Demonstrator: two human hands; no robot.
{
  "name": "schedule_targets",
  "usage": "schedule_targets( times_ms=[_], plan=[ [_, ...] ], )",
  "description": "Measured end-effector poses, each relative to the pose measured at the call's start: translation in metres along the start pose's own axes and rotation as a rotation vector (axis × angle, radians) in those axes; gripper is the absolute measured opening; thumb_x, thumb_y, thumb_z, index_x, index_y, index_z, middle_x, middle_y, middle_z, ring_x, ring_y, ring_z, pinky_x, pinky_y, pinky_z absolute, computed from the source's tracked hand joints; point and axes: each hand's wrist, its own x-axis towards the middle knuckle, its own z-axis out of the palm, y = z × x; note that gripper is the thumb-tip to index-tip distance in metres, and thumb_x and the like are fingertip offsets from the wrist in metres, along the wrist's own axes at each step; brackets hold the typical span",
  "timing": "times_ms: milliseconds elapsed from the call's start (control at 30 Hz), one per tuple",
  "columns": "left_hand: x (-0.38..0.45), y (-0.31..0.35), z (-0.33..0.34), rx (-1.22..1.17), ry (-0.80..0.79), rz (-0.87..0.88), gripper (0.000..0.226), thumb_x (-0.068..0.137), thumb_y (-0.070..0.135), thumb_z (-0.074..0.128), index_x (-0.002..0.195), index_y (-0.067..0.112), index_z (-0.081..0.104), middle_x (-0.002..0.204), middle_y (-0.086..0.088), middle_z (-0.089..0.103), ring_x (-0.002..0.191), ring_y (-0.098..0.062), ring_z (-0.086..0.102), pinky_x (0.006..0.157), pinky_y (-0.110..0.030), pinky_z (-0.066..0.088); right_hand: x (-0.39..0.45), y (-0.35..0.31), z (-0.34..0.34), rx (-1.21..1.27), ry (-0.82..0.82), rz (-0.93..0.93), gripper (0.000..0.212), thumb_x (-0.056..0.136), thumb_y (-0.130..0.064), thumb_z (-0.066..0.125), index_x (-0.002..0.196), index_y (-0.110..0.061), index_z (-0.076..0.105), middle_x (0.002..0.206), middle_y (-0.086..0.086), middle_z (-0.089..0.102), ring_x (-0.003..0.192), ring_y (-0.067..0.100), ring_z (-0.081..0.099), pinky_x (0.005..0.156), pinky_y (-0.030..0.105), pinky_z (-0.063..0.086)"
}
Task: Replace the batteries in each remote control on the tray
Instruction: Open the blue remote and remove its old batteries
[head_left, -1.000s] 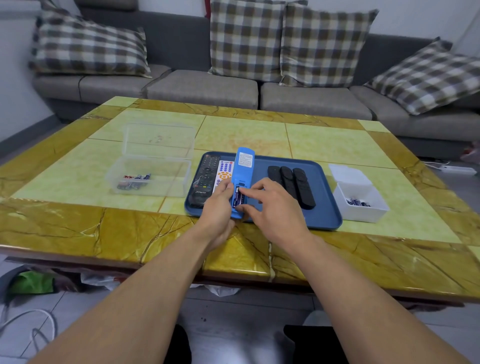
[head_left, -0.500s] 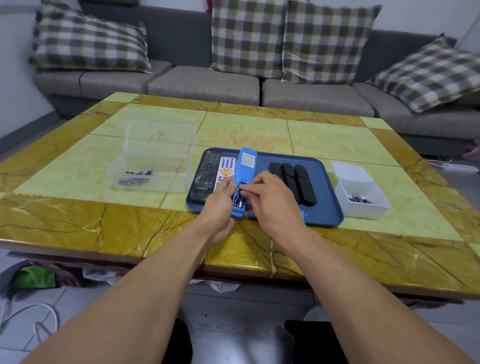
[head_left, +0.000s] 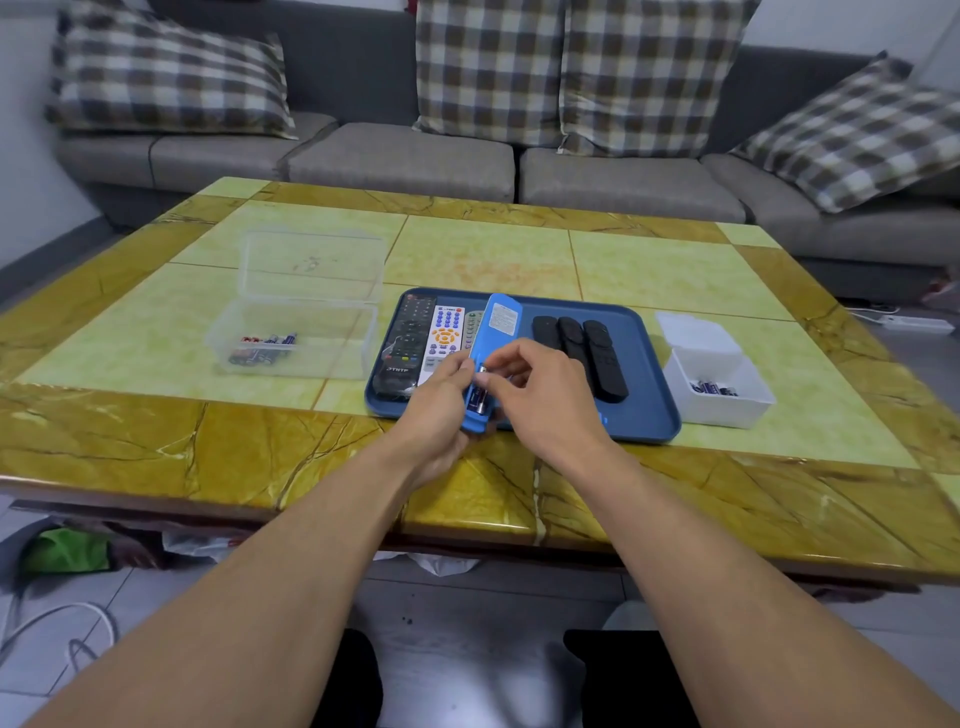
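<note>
A blue remote (head_left: 496, 332) lies face down over the blue tray (head_left: 644, 415), its battery bay uncovered at the near end. My left hand (head_left: 436, 410) grips that near end from the left. My right hand (head_left: 540, 395) pinches the top of a battery (head_left: 478, 392) that tilts up out of the bay. On the tray's left lie a black remote (head_left: 408, 338) and a white remote (head_left: 444, 335). Three small black remotes (head_left: 582, 343) lie side by side on its right.
A clear lidded box (head_left: 296, 332) with several batteries stands left of the tray. A white box (head_left: 719, 384) with batteries stands to the right. The tray sits near the front edge of the yellow-green table (head_left: 156, 441). A grey sofa with plaid cushions runs behind.
The blue remote's near end has risen off the tray in my left hand. My right fingers have levered one battery's top end up out of the bay.
</note>
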Motion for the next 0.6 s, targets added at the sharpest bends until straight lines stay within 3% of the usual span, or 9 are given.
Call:
schedule_targets(
  times_ms=[100,200,267,367,433,467,533,600],
  plan=[
    [0.002,-0.001,0.004,-0.049,0.01,-0.008,0.029,0.11,0.021,0.033,0.114,0.024,0.061,0.103,-0.006,0.072,0.101,-0.03,0.06,0.086,-0.045,0.044,-0.001,0.001,0.0,0.095,-0.027,0.081,0.016,0.084,-0.026,0.079,0.097,-0.024,0.069,0.083,-0.011,0.071,0.07,-0.004,0.062,0.062,0.007,0.048],
    [0.002,-0.002,0.005,-0.096,0.028,-0.026,0.026,0.109,0.017,0.034,0.115,0.026,0.058,0.108,-0.006,0.071,0.101,-0.026,0.066,0.097,-0.049,0.046,-0.001,0.002,0.0,0.124,-0.066,0.104,0.019,0.085,-0.024,0.078,0.102,-0.026,0.07,0.083,-0.009,0.074,0.071,-0.003,0.066,0.068,0.015,0.054],
    [0.004,-0.003,0.005,-0.088,0.018,-0.013,0.029,0.109,0.017,0.033,0.115,0.024,0.06,0.106,-0.007,0.071,0.093,-0.027,0.066,0.091,-0.047,0.047,-0.001,0.002,-0.001,0.195,-0.027,0.13,0.016,0.087,-0.02,0.075,0.102,-0.025,0.071,0.084,-0.007,0.074,0.075,0.002,0.069,0.067,0.017,0.056],
    [0.003,0.002,0.005,-0.021,0.037,0.015,0.032,0.11,0.02,0.03,0.117,0.023,0.062,0.094,-0.005,0.07,0.072,-0.024,0.064,0.066,-0.034,0.045,0.003,-0.002,-0.009,0.491,0.039,0.251,0.021,0.095,-0.006,0.058,0.105,-0.019,0.071,0.085,0.0,0.071,0.077,0.015,0.069,0.07,0.026,0.06],
    [0.003,0.003,0.004,0.026,0.047,0.016,0.031,0.11,0.024,0.032,0.122,0.021,0.06,0.09,-0.003,0.069,0.065,-0.019,0.063,0.059,-0.029,0.042,0.003,-0.004,-0.016,0.661,-0.038,0.342,0.03,0.095,0.001,0.047,0.104,-0.012,0.072,0.072,0.001,0.064,0.064,0.016,0.062,0.058,0.024,0.053],
    [0.002,0.003,0.004,0.036,0.045,0.012,0.03,0.11,0.025,0.034,0.123,0.02,0.06,0.09,-0.003,0.068,0.063,-0.017,0.063,0.058,-0.028,0.041,0.001,-0.004,-0.019,0.627,-0.103,0.34,0.032,0.094,0.002,0.045,0.101,-0.011,0.073,0.068,0.0,0.062,0.057,0.011,0.056,0.051,0.02,0.045],
    [0.002,0.002,0.003,0.031,0.032,-0.002,0.031,0.109,0.026,0.037,0.125,0.017,0.062,0.096,-0.004,0.07,0.066,-0.017,0.064,0.058,-0.028,0.041,-0.004,-0.002,-0.019,0.297,-0.21,0.205,0.032,0.094,-0.005,0.047,0.097,-0.016,0.076,0.068,-0.01,0.06,0.051,0.0,0.051,0.051,0.014,0.036],
    [0.001,0.003,0.004,-0.005,0.011,-0.015,0.033,0.109,0.026,0.037,0.126,0.017,0.063,0.104,-0.007,0.073,0.076,-0.018,0.066,0.058,-0.027,0.044,-0.006,0.002,-0.014,-0.111,-0.234,-0.014,0.026,0.093,-0.017,0.054,0.096,-0.03,0.077,0.073,-0.014,0.056,0.064,0.001,0.055,0.06,0.02,0.042]
  ],
)
